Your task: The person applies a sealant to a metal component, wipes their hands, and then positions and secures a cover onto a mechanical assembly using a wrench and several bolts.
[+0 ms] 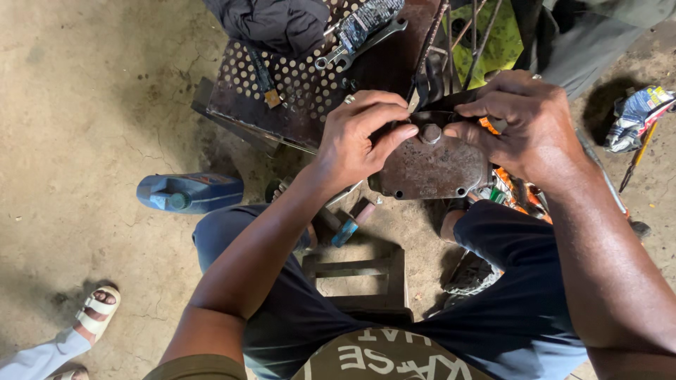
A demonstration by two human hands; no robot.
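Left hand [359, 137] pinches the upper left edge of a rusty metal cover plate [431, 167], thumb pressed to its face beside a central bolt head [430, 134]. Right hand [524, 123] closes over the plate's upper right corner, fingers curled; whatever they grip is hidden. The plate hangs in the air between both hands, long axis left to right, just off the near edge of the perforated metal stand [296, 88]. Wrenches [352, 49] lie on it; a blue jug [189, 192] rests on the floor.

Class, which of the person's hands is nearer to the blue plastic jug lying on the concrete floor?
Left. The left hand grips the rusty metal cover plate on the side toward the blue plastic jug; the right hand holds the plate's far side.
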